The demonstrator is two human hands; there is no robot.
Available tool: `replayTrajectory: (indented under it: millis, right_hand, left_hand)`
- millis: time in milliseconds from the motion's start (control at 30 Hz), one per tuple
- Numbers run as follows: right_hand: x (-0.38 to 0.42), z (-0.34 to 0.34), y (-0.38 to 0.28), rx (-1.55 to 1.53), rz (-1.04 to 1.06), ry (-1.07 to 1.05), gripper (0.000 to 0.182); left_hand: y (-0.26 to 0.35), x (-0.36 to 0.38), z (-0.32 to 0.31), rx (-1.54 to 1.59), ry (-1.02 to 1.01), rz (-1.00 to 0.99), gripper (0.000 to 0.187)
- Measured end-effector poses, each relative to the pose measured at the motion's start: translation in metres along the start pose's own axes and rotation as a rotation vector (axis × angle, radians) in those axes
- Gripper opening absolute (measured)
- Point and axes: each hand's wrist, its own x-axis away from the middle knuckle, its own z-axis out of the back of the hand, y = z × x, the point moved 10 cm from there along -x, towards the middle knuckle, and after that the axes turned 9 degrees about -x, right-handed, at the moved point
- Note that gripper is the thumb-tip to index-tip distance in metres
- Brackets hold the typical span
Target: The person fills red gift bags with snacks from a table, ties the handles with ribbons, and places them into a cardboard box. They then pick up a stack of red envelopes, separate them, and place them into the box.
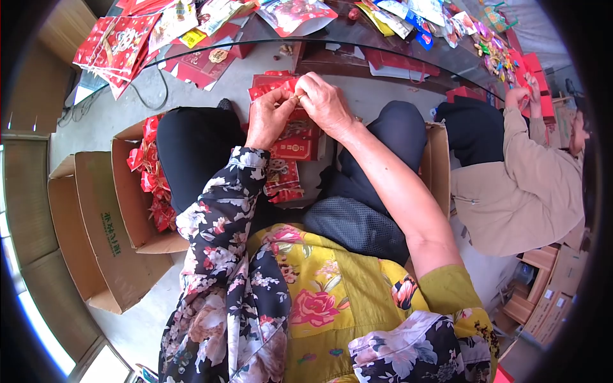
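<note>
Both hands meet over the lap, between the knees. My left hand (271, 116) has its thumb and fingers pinched together, touching the fingertips of my right hand (322, 105). Between and behind the fingertips shows a bit of red packaging; the hands hide most of it, and a small tan thing at the fingertips is too small to name. Just below the hands lie red printed packets (295, 148), with another red packet (283, 177) nearer to me.
A glass table (357, 43) with red bags and snack packets spans the front. A cardboard box (124, 191) of red bundles stands left, beside an empty-looking box (96, 236). At right a co-worker (523, 198) sits, holding something red. Another box (437, 156) is beside my right knee.
</note>
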Motion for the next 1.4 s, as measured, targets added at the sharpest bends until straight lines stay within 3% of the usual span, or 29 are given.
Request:
replayTrajectory:
  millis: [133, 200, 433, 633, 733, 833, 900, 933, 1000, 1100, 1400]
  right_hand:
    - [0.002, -0.005, 0.014, -0.169, -0.087, 0.043, 0.013]
    - [0.007, -0.006, 0.028, -0.256, -0.240, 0.042, 0.012]
    - [0.009, -0.011, 0.034, -0.355, -0.319, -0.001, 0.010]
    - [0.014, -0.018, 0.032, -0.427, -0.462, -0.064, 0.009]
    - [0.010, -0.019, 0.026, -0.321, -0.310, -0.048, 0.009]
    - [0.012, -0.022, 0.026, -0.285, -0.259, -0.046, 0.009]
    - [0.013, -0.022, 0.024, -0.268, -0.222, -0.041, 0.009]
    - [0.014, -0.022, 0.023, -0.268, -0.221, -0.041, 0.009]
    - [0.015, -0.022, 0.024, -0.268, -0.219, -0.040, 0.009]
    - [0.014, -0.017, 0.024, -0.220, -0.193, -0.009, 0.009]
    - [0.016, -0.021, 0.027, -0.290, -0.257, -0.041, 0.009]
  left_hand:
    - [0.001, 0.004, 0.007, -0.049, 0.042, 0.038, 0.016]
    - [0.005, 0.005, 0.009, -0.121, 0.061, 0.026, 0.015]
    - [0.010, 0.006, 0.006, -0.127, 0.041, -0.015, 0.018]
    - [0.012, 0.007, 0.017, -0.269, 0.190, -0.002, 0.017]
    - [0.008, 0.009, 0.020, -0.335, 0.234, 0.013, 0.019]
    - [-0.018, 0.008, 0.015, -0.235, 0.261, 0.067, 0.017]
    - [-0.033, 0.005, 0.008, 0.079, 0.234, 0.098, 0.013]
    - [-0.029, 0.006, 0.009, 0.078, 0.234, 0.098, 0.013]
    - [-0.045, 0.013, -0.014, 0.484, 0.036, 0.373, 0.007]
    - [-0.049, 0.017, -0.027, 0.680, -0.075, 0.457, 0.007]
    - [-0.054, 0.022, -0.037, 0.898, -0.135, 0.558, 0.015]
